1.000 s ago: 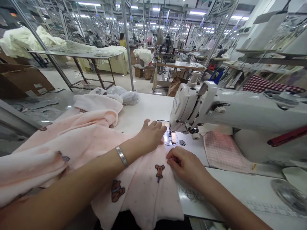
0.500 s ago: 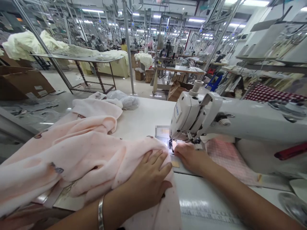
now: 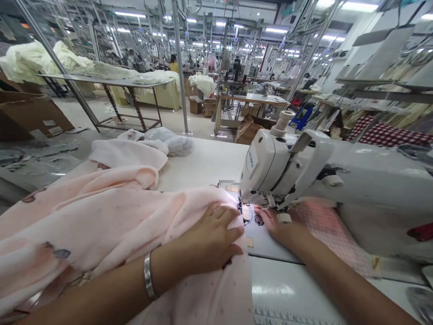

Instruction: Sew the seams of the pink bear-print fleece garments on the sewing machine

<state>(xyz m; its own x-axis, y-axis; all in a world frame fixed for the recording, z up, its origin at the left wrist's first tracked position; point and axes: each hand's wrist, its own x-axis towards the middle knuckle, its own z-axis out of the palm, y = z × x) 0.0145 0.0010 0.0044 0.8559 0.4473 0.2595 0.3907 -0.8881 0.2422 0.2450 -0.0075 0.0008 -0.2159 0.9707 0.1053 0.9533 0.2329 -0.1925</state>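
My left hand (image 3: 216, 237), with a silver bangle at the wrist, lies on the pale pink printed fleece cloth (image 3: 128, 212). Its fingers are bent a little at the cloth's edge, beside the needle area, and the thumb is apart. Close to the needle plate, my right hand (image 3: 279, 223) reaches under the head of the white sewing machine (image 3: 262, 167). Its visible fingers are stretched out with nothing seen in them; the machine partly hides the others. A small dark round disc (image 3: 259, 220) lies by those fingertips on the machine bed.
Pink checked fabric (image 3: 329, 230) lies under the machine arm. A clear plastic bag (image 3: 174, 142) sits at the table's far edge. Printed ruler marks (image 3: 280, 315) run along the front. Beyond stand a metal table (image 3: 111, 81) with pale yellow cloth and cardboard boxes (image 3: 34, 115).
My right hand has shifted right, away from the needle, and the dark disc now shows. My left fingers are more bent. The cloth has moved slightly left, and the view has shifted a little.
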